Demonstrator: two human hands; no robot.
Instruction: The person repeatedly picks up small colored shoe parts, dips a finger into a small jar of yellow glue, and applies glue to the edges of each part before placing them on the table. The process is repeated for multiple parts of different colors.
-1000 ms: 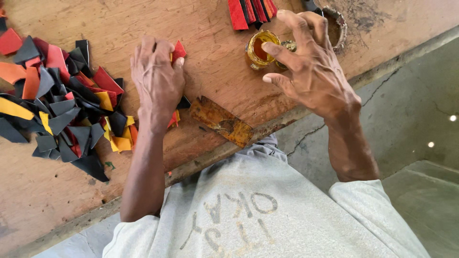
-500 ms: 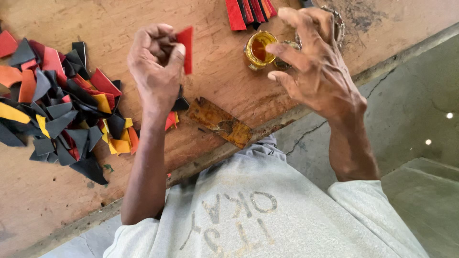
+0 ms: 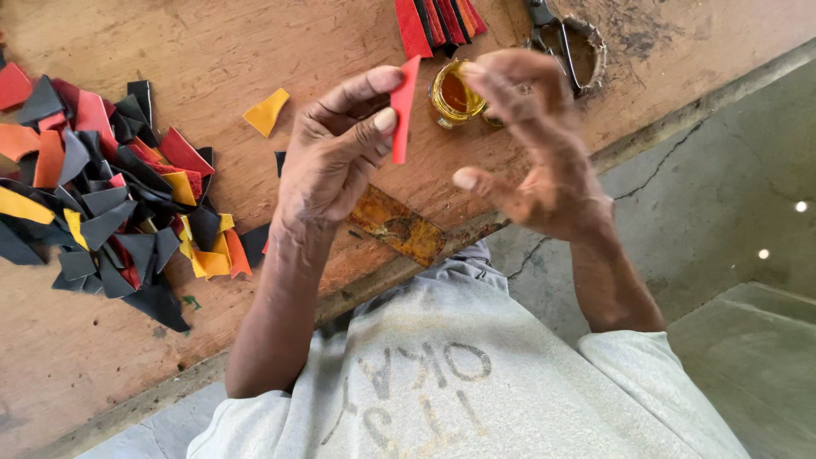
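Head view: near the top centre of the frame, the left hand (image 3: pixel 327 166) holds a narrow red strip (image 3: pixel 404 109) raised above the table (image 3: pixel 255 42). Its grip is closed on the strip's lower end, thumb against forefinger, and the strip stands nearly upright. The right hand (image 3: pixel 535 161) hovers just beside it with fingers loosely spread and nothing visibly held; a fingertip reaches toward a small open jar of amber liquid (image 3: pixel 455 92) standing behind the strip.

The strip looks thin, light and flexible, like cut leather or rubber sheet, so it would probably bend if gripped at one tip; pinching by the flat faces near an end, as here, seems to suit it.

At left lies a heap of black, red, orange and yellow offcuts (image 3: pixel 110 204). A yellow scrap (image 3: pixel 265 110) lies apart, red strips (image 3: pixel 438 21) are stacked at the top edge, and scissors (image 3: pixel 552 34) lie upper right.
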